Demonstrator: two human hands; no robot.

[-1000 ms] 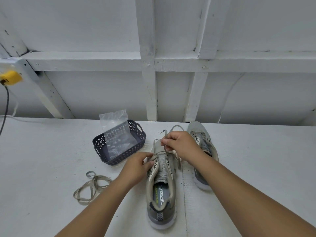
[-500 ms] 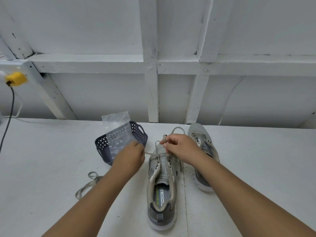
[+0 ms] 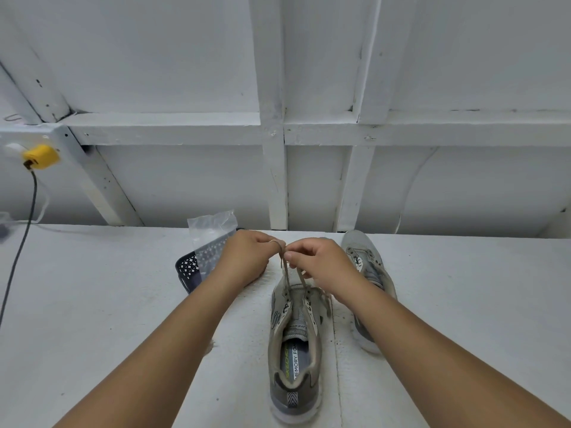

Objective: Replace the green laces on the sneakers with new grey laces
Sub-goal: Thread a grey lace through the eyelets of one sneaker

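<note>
The lace rose from the near sneaker on the white bench, its two strands pulled up. My left hand and right hand met above the toe, each pinching a strand. The second sneaker lay just right. A dark basket holding a clear bag sat behind my left hand.

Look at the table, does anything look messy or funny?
A little. The clear plastic bag stands crumpled up out of the dark basket instead of lying flat inside. The two sneakers aren't lined up either: the far sneaker sits further back than the near sneaker being laced. Nothing looks spilled or broken.
</note>
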